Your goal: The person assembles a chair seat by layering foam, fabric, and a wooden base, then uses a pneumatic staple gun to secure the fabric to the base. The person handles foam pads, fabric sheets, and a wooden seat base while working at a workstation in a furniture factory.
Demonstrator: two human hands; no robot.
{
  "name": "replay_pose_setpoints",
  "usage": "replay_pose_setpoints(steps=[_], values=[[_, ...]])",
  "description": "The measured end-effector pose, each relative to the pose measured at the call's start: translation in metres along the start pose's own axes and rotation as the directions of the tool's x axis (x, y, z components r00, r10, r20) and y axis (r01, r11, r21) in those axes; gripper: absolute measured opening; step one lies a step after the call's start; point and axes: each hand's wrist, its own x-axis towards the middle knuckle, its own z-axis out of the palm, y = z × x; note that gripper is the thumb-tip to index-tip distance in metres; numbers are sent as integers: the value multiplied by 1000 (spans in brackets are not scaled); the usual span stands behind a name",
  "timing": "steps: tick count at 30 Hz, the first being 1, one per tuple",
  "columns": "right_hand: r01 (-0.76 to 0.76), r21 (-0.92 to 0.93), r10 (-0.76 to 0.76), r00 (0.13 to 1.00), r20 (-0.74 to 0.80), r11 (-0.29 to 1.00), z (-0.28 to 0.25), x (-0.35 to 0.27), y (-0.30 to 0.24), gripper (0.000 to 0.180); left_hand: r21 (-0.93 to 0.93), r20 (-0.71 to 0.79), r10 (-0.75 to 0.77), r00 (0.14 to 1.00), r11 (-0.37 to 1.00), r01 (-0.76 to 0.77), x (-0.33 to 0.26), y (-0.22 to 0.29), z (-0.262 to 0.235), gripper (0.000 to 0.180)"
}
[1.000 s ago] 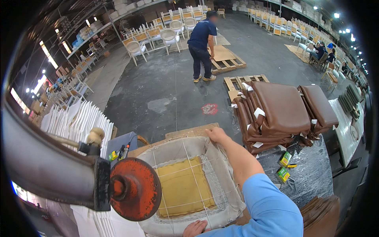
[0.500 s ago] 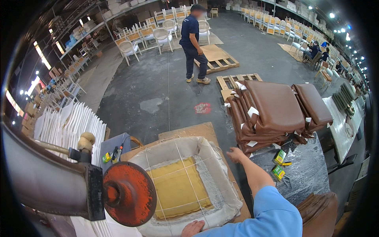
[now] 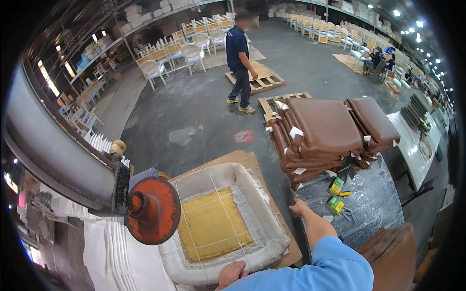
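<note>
In front of me lies a rectangular white fabric-covered padded form point(image 3: 218, 175), its raised rim tied across with crossing strings. A yellow cushion-like pad point(image 3: 211, 223) sits in its middle, under the strings. My left hand point(image 3: 232, 274) rests on the near rim, fingers laid over the fabric. My right hand point(image 3: 298, 207) is at the left edge of the dark plastic-covered table point(image 3: 374, 194), fingers curled; what they hold, if anything, is hidden. A red round disc point(image 3: 153, 211) on a grey machine arm point(image 3: 73, 140) stands over the form's left side.
Brown upholstered cushions point(image 3: 325, 126) are stacked at the table's far end. Two yellow-green boxes point(image 3: 336, 204) lie nearer. White sheets point(image 3: 107, 252) stand stacked on the left. Beyond, a person in dark clothes point(image 3: 238, 58) stands beside wooden pallets point(image 3: 272, 82); rows of chairs point(image 3: 194, 56) fill the back.
My right hand has come nearer to me along the table's left edge, its fingers more curled. My left hand stays on the rim. The view has shifted; the machine arm appears higher.
</note>
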Motion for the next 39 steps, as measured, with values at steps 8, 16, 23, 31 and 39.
replay_pose_setpoints(steps=[8, 16, 23, 31, 39], values=[[57, 82, -65, 992, 105, 995, -61, -21, -101, 100, -78, 262, 44, 964, 997, -25, 10, -7, -11, 45], [375, 108, -340, 907, -251, 921, -89, -40, -196, 85, -42, 261, 33, 965, 999, -23, 10, -8, -22, 43], [528, 208, -431, 820, -376, 823, 38, -132, -189, 63, 9, 259, -50, 965, 999, 50, 1, -8, -28, 44], [558, 111, -448, 756, -477, 822, 29, -142, -178, 55, -64, 271, -18, 962, 997, 36, 6, -17, -20, 40], [578, 110, -465, 742, -483, 808, 30, -141, -178, 51, -30, 265, -50, 963, 998, 59, 0, -16, -17, 41]])
